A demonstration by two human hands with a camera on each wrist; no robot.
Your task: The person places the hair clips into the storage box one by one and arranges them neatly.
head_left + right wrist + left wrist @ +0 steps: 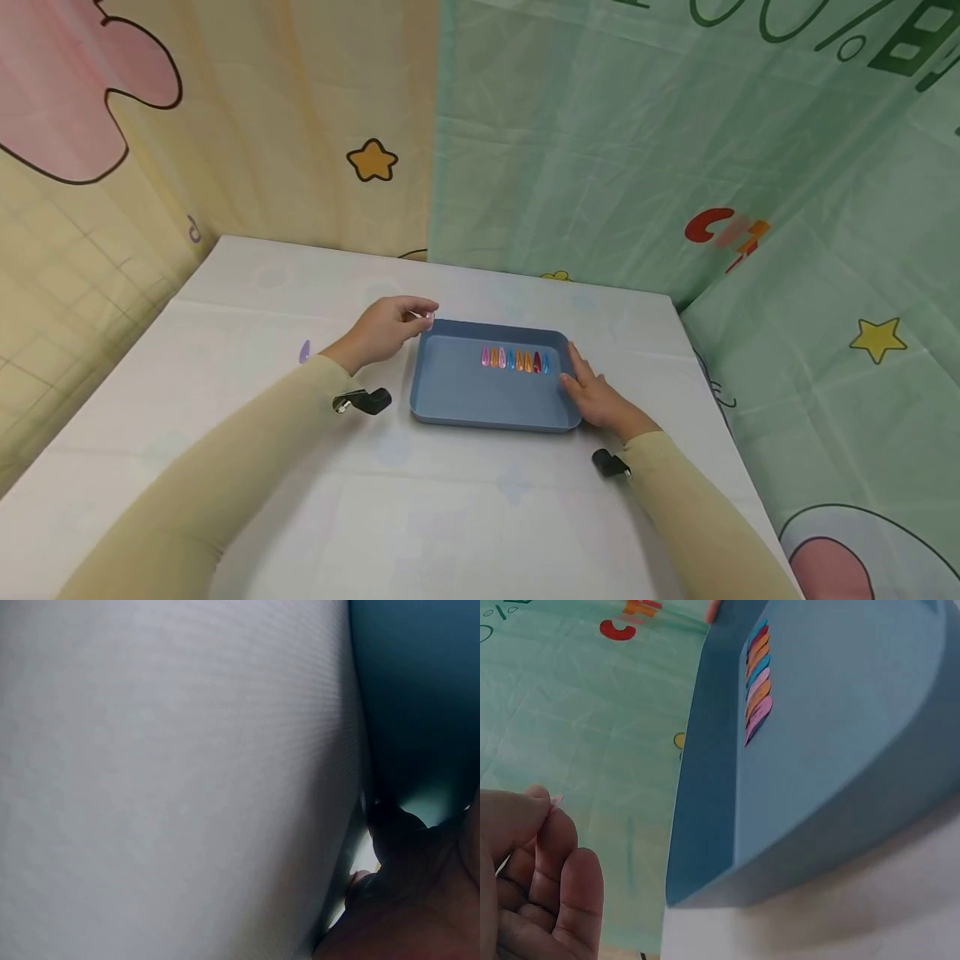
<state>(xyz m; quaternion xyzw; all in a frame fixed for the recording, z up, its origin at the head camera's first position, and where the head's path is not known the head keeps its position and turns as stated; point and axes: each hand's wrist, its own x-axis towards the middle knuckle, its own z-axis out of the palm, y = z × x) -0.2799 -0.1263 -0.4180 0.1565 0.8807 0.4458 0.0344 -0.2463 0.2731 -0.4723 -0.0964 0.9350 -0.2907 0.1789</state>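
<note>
Thumb and forefinger of my left hand (381, 333) pinch a small pale pink snap hair clip (556, 801), mostly covered by the fingertips, just beyond the tray's far left corner. The shallow blue-grey tray (487, 406) lies on the table. In it, several teardrop-shaped hair clips (515, 360) in pink, orange, blue and red form a row near the far wall. My right hand (600, 400) holds the tray's right side, thumb over the rim and fingers along the outside. A lone purple hair clip (304, 351) lies left of my left wrist.
The tray stands on a white cloth-covered table (450, 517). Yellow and green printed curtains (562, 150) hang behind the table and at its sides. A small black device is strapped to each wrist.
</note>
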